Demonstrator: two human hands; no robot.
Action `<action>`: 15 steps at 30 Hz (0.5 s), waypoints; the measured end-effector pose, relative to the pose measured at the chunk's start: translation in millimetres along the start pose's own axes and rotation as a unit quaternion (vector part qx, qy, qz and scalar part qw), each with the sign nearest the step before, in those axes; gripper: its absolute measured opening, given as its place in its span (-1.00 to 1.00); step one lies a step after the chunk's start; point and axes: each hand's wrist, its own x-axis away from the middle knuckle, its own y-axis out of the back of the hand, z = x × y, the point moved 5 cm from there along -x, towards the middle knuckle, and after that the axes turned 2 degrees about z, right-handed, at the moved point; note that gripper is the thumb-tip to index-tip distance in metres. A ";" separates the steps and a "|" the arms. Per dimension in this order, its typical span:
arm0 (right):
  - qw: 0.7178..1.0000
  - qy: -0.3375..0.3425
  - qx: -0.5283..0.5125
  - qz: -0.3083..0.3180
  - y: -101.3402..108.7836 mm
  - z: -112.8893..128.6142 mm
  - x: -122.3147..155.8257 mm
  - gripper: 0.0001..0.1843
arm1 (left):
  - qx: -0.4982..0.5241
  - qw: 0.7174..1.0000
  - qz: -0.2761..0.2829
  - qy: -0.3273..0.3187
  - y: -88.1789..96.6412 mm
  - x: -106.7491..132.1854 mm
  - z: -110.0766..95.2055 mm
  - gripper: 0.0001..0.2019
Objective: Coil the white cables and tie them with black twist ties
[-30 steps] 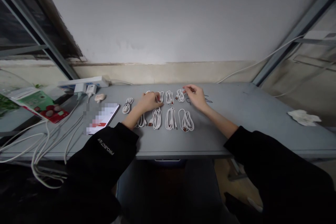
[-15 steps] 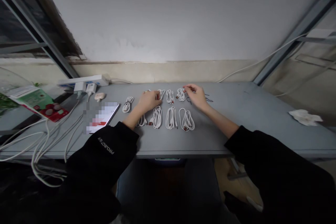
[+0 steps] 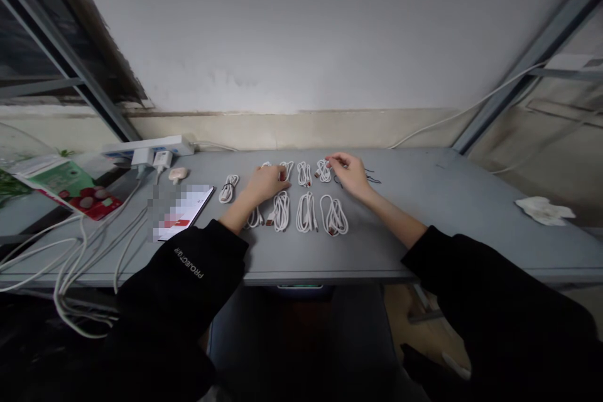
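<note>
Two rows of coiled white cables lie mid-worktop (image 3: 438, 213), toward its back edge. The left hand (image 3: 264, 183) rests palm down over the back row, fingers curled together, their tips against a red-tipped coil (image 3: 286, 170); whether they grip it I cannot tell. The right hand (image 3: 351, 173) lies just beside it, fingers bent and close together, tips on the end coil (image 3: 323, 170); a pinch cannot be made out. The front row (image 3: 306, 211) lies untouched, nearer the front edge. Thin black ties (image 3: 373, 178) lie by the right hand. A power strip (image 3: 148, 146) sits at the back left corner, a crumpled tissue (image 3: 544, 210) near the right edge.
</note>
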 end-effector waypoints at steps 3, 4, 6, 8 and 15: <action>1.000 0.001 0.012 0.004 0.2 -0.4 -0.2 -0.86 | -0.019 1.000 0.001 0.001 1.0 1.8 -3.0 -0.93; 1.000 0.002 0.016 0.005 0.3 -0.3 -0.2 -0.85 | -0.026 1.000 0.001 0.002 1.2 2.2 -3.9 -0.95; 1.000 0.004 0.021 0.006 0.3 0.4 0.0 -0.84 | -0.033 0.999 0.003 0.003 1.1 2.7 -4.9 -0.95; 1.000 0.005 0.024 0.006 0.4 1.6 0.3 -0.85 | -0.028 1.000 0.004 0.004 0.6 2.7 -5.1 -0.93; 1.000 -0.001 0.024 0.006 0.6 3.4 1.0 -0.87 | 0.022 0.999 -0.032 0.008 1.1 0.1 -2.0 -0.95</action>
